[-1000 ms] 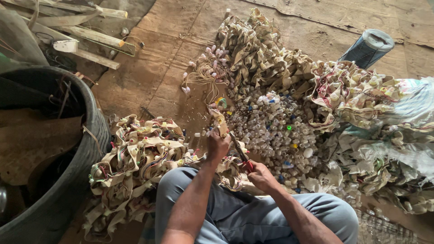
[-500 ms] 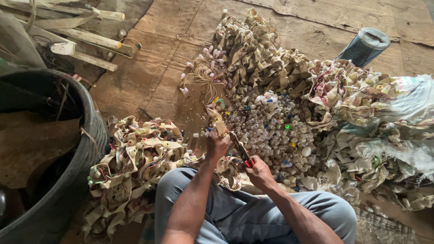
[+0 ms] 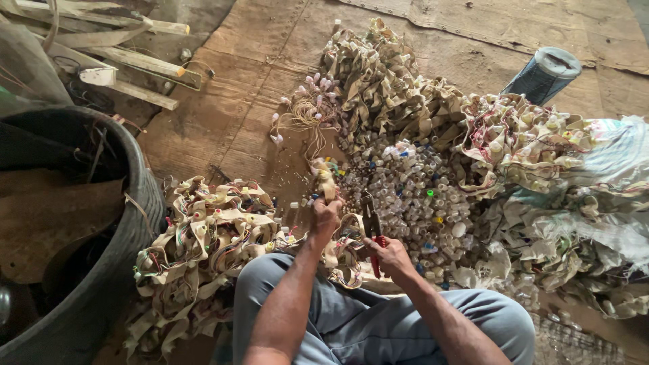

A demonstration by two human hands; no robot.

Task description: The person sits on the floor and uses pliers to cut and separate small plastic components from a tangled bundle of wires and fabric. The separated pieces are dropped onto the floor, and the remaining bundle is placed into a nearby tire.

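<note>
We could not see the cutter's jaws [image 3: 368, 206] clearly; they were too small against the heap of small caps [image 3: 419, 203]. Our right hand [image 3: 389, 255] hid most of its red handles. The dark tub [image 3: 145, 203] was cut off at the left edge, and our knees at the bottom.

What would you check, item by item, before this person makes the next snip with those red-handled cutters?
1. Left hand grips the tan strip firmly: ok.
2. Right hand holds the red-handled cutters: ok.
3. Cutter blades lined up on the strip: cannot tell, too small to see.
4. Left fingers away from the blades: ok, hand and cutter tips are apart.
5. Pile of small caps lies ahead to catch cut pieces: ok.
6. Heap of strips within reach beside the left knee: ok.
</note>
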